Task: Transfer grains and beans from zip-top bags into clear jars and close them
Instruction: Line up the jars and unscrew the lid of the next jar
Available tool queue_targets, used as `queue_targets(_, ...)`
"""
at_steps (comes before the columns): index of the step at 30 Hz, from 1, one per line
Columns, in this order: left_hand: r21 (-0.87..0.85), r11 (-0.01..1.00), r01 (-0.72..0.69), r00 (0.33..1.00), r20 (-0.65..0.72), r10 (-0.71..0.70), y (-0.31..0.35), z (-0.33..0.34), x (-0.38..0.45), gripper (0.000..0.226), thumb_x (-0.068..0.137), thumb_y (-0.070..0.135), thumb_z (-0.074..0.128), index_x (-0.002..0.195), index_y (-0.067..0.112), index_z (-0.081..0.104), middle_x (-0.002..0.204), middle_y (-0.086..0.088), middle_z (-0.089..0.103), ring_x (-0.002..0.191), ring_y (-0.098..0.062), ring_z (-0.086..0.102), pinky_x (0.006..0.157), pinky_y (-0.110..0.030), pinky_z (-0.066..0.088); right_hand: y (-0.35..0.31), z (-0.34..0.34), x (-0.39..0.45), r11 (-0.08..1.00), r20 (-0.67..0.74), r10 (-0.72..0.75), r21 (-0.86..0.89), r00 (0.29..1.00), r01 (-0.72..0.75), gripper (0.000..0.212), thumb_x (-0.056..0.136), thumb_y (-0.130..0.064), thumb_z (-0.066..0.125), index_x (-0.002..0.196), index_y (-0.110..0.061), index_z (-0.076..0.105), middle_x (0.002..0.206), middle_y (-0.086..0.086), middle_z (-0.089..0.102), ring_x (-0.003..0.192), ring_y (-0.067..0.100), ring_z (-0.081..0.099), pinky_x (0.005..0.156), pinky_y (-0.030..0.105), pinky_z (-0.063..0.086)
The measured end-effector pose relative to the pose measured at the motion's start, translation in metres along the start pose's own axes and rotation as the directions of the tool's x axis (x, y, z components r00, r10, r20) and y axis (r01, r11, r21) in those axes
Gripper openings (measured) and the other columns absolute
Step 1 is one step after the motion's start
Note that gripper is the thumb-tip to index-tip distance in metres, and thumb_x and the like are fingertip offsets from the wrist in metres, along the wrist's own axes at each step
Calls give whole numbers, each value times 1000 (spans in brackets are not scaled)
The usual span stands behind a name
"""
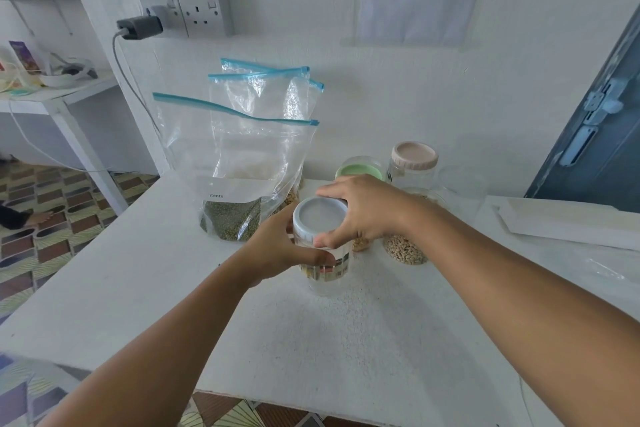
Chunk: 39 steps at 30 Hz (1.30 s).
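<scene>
A clear jar [329, 274] with a pale blue lid [320, 216] stands on the white table [311, 340] in the middle. My left hand [277, 250] wraps around the jar's body from the left. My right hand [360, 211] grips the lid's rim from above and right. Behind the jar, three zip-top bags with blue seals lean against the wall: the front one [235, 163] holds green beans at its bottom, and the bag behind it [256, 94] shows pale grain.
A green-lidded jar [360, 170], a pink-lidded jar [414, 156], a lidless clear jar [460, 187] and a jar holding tan beans [405, 248] stand behind my right hand. A white box [568, 222] lies at right. Wall sockets with a charger [142, 26] are at upper left.
</scene>
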State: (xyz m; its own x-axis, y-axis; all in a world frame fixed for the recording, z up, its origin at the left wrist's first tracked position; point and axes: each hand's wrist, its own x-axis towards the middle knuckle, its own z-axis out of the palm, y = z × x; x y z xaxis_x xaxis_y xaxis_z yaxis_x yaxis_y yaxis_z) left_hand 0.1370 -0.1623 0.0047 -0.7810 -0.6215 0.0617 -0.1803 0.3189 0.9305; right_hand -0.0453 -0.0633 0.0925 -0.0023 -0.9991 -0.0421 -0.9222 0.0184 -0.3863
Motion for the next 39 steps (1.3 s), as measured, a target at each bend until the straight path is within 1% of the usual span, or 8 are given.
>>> queue_targets(2,-3,1000,-1,1000,14,1,0,0,1,79,65,20,102,131,41,62,123,2,73,118,-18,68,104,-52,56,2,-5,0,997,83,23,-75,996,-17,81,75,-65,81,145,-41,51,138,-10,52,133,17,45,104,38,43)
queue_targets(4,-13,1000,-2,1000,16,2,-1,0,2,80,66,22,102,132,40,62,123,2,73,119,-19,68,105,-53,56,1,-10,-1,990,95,49,-133,994,-36,91,77,-66,77,156,-47,36,154,-10,34,145,18,27,117,43,29)
queue_targets(12,-42,999,-8,1000,5,9,-4,4,2,87,65,26,102,139,37,57,128,0,71,123,-24,67,102,-56,57,-4,-1,-8,985,-88,17,-172,996,-32,70,75,-89,56,137,-57,55,131,-12,47,134,12,35,108,42,22)
queue_targets(16,-18,1000,-4,1000,-26,3,-1,2,0,107,58,33,105,143,45,43,130,13,64,124,-14,64,104,-51,57,-1,0,-15,999,-90,-45,-33,995,42,52,82,-66,72,131,-56,60,136,-20,53,134,7,41,115,40,21)
queue_targets(20,1,1000,-1,1000,9,1,5,-8,3,134,50,38,108,155,47,26,143,10,55,131,-10,59,110,-46,53,4,-6,-23,997,-65,-54,54,996,57,67,83,-48,77,143,-52,45,135,-21,54,127,5,48,118,41,29)
queue_targets(24,0,1000,4,1000,29,-4,18,-9,6,117,55,28,107,149,45,40,132,9,63,119,-10,67,101,-44,59,7,5,-18,996,-107,33,85,994,-24,69,77,-75,71,138,-51,49,133,-22,55,128,10,48,116,42,33)
queue_targets(28,-1,1000,-12,1000,1,12,18,-7,4,90,63,13,102,136,34,54,120,7,69,109,-7,69,88,-35,63,1,4,-14,998,-106,-40,46,994,45,60,81,-62,75,136,-51,53,126,-27,56,123,4,46,116,39,29)
queue_targets(39,41,998,-44,998,-43,45,7,-7,8,91,59,18,104,134,30,54,118,4,68,108,-15,71,89,-46,63,0,5,-1,999,-124,28,-42,992,-33,73,72,-83,67,131,-48,44,125,-18,58,122,12,46,106,40,26)
